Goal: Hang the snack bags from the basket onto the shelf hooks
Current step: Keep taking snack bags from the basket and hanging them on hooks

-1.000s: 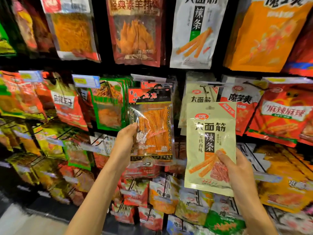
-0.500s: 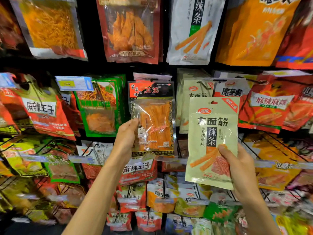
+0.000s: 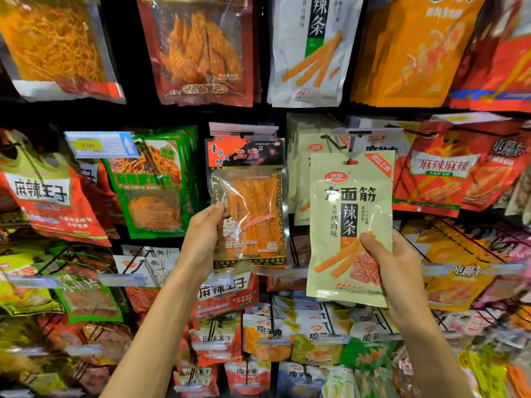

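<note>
The left hand (image 3: 201, 239) pinches the edge of the clear orange bag (image 3: 254, 208). The right hand (image 3: 398, 268) grips the pale green bag (image 3: 349, 214) low, so its top hole (image 3: 352, 161) stays free for a hook.

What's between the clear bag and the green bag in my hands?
Head view: a bare gap between clear bag and green bag; hung pale bags behind.

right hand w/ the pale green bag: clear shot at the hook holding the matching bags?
Likely yes. The right hand grips the pale green bag low, its hang hole close under the hook; nothing sits between them. The left hand is off on the clear orange bag.
</note>
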The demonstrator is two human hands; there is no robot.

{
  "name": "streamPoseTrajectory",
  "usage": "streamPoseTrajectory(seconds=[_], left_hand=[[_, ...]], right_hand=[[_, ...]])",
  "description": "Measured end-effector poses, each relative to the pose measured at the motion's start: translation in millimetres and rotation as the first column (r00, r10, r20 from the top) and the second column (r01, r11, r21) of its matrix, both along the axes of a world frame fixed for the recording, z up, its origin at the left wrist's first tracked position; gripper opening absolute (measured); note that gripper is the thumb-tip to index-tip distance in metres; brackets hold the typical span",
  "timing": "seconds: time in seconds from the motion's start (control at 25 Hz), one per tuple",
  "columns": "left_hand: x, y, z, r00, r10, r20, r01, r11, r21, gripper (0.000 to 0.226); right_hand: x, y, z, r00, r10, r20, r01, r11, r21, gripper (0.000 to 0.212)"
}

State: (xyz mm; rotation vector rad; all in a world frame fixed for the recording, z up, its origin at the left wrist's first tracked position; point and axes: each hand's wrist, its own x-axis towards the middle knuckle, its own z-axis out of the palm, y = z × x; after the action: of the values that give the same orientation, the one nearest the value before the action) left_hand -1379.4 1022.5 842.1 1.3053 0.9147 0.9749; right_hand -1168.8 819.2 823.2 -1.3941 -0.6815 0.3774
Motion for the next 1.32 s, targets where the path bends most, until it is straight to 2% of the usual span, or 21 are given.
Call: streamPoseTrajectory(seconds=[0.16,0.48,0.6,1.32], left_hand=[[-0.6,-5.2,5.2,0.999,0.016,0.037,-0.016,1.000,-0.002,0.022],[5.1,4.1,1.8,1.000,-0.003,0.023,0.003,1.000,-0.009,0.023],[6.9,4.7,4.3,1.000,0.011,-0.010,-0.011,1.000,-0.006,0.021],[18.4,17.0,6.6,0.999,0.053,0.013,-0.053,0.999,0.010,0.024]], right_hand=[[1.5,5.7,3.8,1.000,0.020,-0.011,-0.020,1.000,0.018,0.026],[12.0,23.5,9.7,0.999,0.028,-0.041,-0.026,0.998,0.057,0.025],[18.3,29.9,11.6,0.999,0.034,-0.041,-0.032,0.998,0.050,0.026],[47.1,55.7,7.3,0.998,0.045,-0.050,-0.044,0.999,0.016,0.024]])
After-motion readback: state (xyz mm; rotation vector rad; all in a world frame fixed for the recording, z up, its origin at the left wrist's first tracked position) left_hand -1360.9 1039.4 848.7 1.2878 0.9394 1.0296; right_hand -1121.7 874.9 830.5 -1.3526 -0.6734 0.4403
